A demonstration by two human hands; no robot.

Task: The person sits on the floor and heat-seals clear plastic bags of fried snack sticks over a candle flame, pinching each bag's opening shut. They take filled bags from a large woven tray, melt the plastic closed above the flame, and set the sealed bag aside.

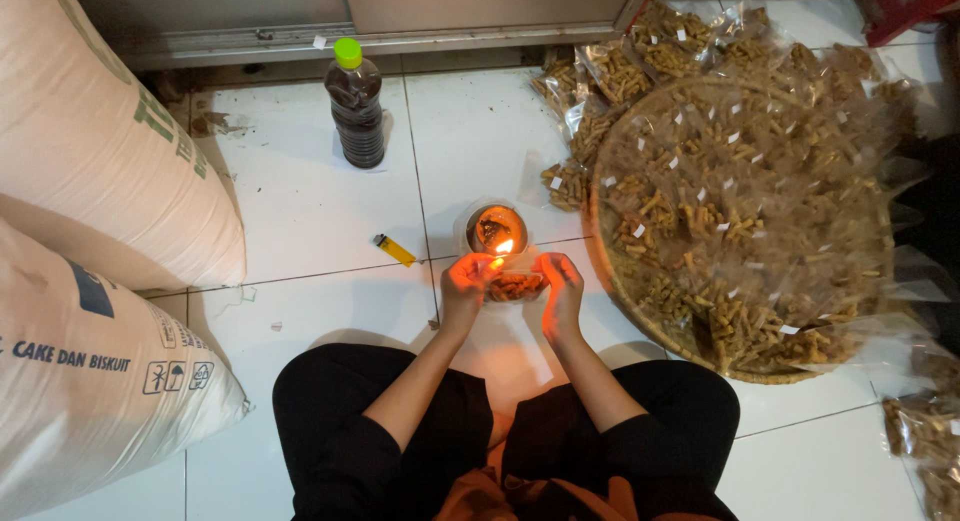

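Note:
I sit on a white tiled floor with both hands raised in front of me. My left hand [466, 284] and my right hand [560, 286] together hold a small clear plastic bag of golden stick snacks [515, 285] by its top edge. The bag's top sits right at a small flame [503, 247] burning at the near rim of a little round lamp tin [497, 226] on the floor just beyond my fingers. The flame lights my fingers orange.
A yellow lighter [393, 249] lies left of the lamp. A dark bottle with a green cap [356, 106] stands farther back. A wide woven tray [615, 271] heaped with bagged snacks fills the right. Two big white sacks [90, 171] crowd the left.

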